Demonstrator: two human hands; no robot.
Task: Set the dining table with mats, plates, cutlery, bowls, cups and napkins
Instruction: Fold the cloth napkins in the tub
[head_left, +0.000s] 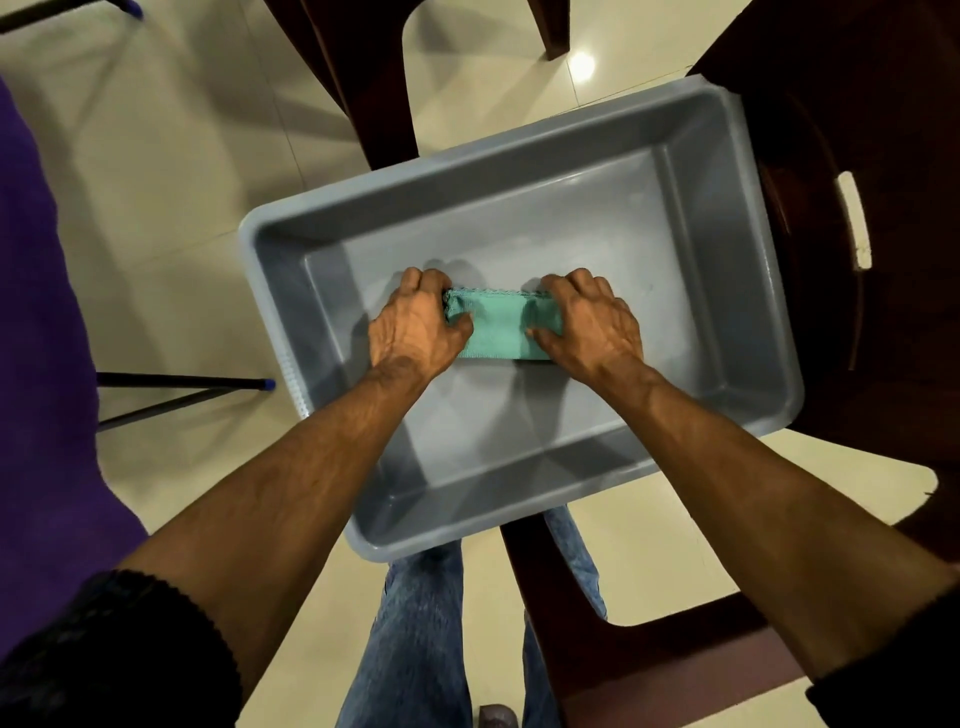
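Napkin (496, 325), teal folded cloth on the floor of the grey tub (737, 249), looks soft and light (floppy if lifted by one corner), so left hand (413, 325) and right hand (589, 325) fingers curled closed on opposite ends suits it.

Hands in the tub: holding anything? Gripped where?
Both hold the folded green napkin inside the grey tub. The left hand grips its left end, the right hand its right end, thumbs on top.
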